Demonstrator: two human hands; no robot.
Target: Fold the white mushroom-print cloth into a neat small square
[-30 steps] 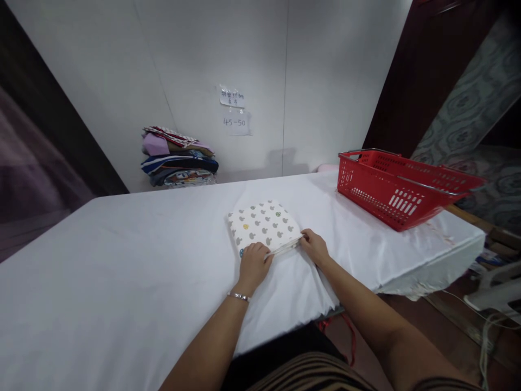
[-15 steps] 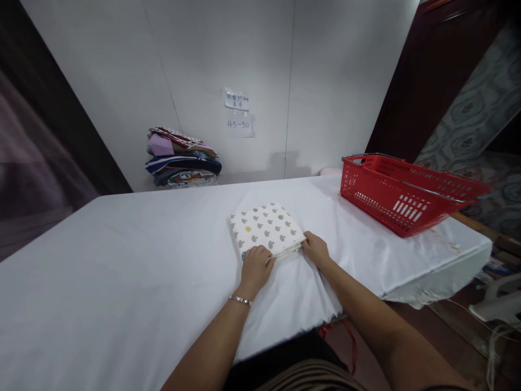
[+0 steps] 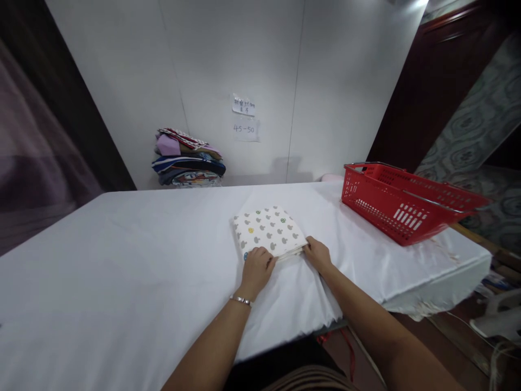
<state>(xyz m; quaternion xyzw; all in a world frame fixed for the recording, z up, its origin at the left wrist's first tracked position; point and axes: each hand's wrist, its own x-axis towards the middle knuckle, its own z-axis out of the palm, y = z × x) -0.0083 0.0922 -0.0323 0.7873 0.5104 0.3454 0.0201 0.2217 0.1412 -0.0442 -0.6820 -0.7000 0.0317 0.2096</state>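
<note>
A folded white cloth [image 3: 269, 231] printed with small grey shapes and a few coloured ones lies flat on the white-covered table in front of me. My left hand [image 3: 258, 267], a silver bracelet at its wrist, grips the near left edge with the fingers on top and the thumb at the fold. At the near right corner, my right hand [image 3: 317, 253] pinches the layered edge. Several layers show along the front side between the hands. The fingertips under the cloth are hidden.
A red plastic basket [image 3: 391, 201] with metal handles stands on the right of the white tablecloth [image 3: 122, 260]. At the back left is a pile of folded fabrics [image 3: 189, 160] against the wall. Two paper notes [image 3: 246, 130] are fixed to the wall.
The view has shifted slightly. Both hands keep their hold at the near edge, and the cloth lies as before.
</note>
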